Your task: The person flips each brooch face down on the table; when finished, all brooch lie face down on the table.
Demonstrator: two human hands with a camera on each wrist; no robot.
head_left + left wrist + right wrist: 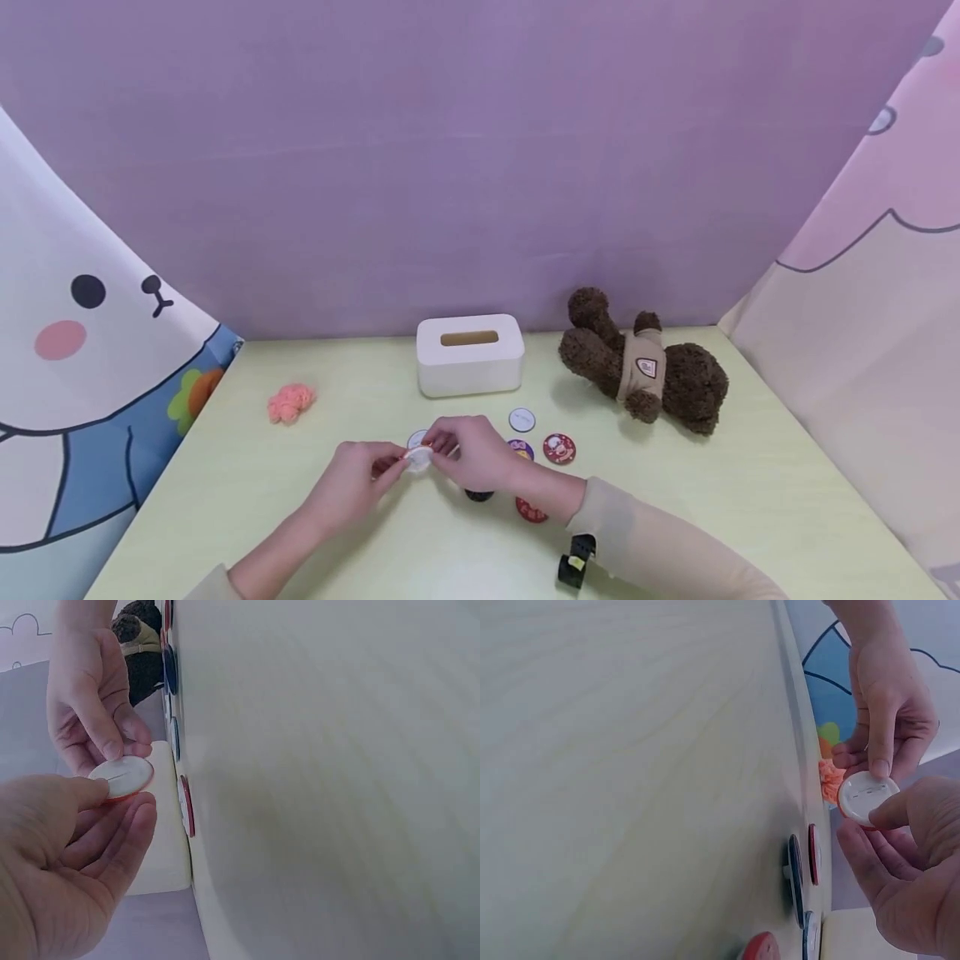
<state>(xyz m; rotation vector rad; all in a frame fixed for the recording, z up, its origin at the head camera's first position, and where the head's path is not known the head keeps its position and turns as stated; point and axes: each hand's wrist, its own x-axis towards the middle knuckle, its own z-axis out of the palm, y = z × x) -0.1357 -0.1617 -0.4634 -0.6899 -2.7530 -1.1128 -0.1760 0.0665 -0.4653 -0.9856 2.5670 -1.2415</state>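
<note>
A round button badge (418,459) is held up over the table between both hands, its white back with a pin turned toward me and a red-orange rim showing. My left hand (357,482) pinches its left edge between thumb and fingers. From the other side, my right hand (474,454) pinches the opposite edge; the right wrist view shows the thumb on the badge's white back (864,796). Several more badges lie on the table by the right hand: a white one (522,419), a red one (559,449) and a dark one (479,495), partly covered by that hand.
A white tissue box (470,379) stands behind the hands. At the back right a brown teddy bear (693,387) in a beige shirt lies on its side. A fluffy pink item (291,402) lies at the left. Beneath the right sleeve is a black wrist device (573,567).
</note>
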